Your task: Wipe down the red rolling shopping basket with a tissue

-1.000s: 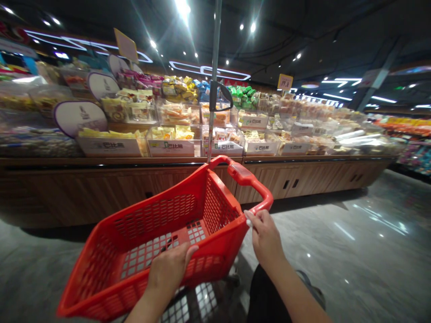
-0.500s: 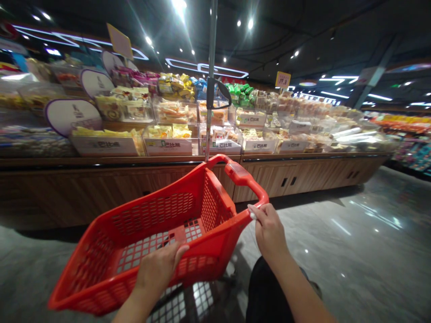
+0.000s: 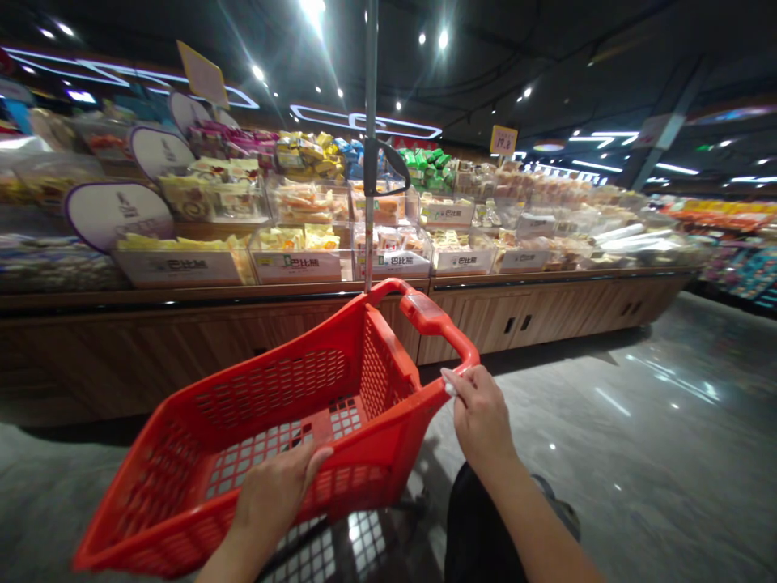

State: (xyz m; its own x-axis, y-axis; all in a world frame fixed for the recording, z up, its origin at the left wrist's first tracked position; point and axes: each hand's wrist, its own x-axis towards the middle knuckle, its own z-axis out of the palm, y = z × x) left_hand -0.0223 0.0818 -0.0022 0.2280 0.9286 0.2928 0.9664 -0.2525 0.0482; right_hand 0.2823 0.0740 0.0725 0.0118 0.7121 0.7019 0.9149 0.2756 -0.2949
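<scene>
A red plastic shopping basket (image 3: 182, 453) with a mesh floor and a red handle (image 3: 434, 320) tilts in front of me, with nothing in it. My left hand (image 3: 273, 494) is closed over its near rim, fingers hooked inside. My right hand (image 3: 479, 413) pinches a small white scrap (image 3: 450, 389) against the basket's corner, just below the handle. A metal pole (image 3: 369, 146) with a black grip rises from the basket's far end.
A long wooden display counter (image 3: 546, 312) with clear bins of packaged snacks and price signs runs across the view behind the basket. Glossy grey floor (image 3: 637, 453) stretches to the right. More shelves stand at the far right.
The basket and both hands have drifted slightly left and the view has shifted a little. Both grips are the same.
</scene>
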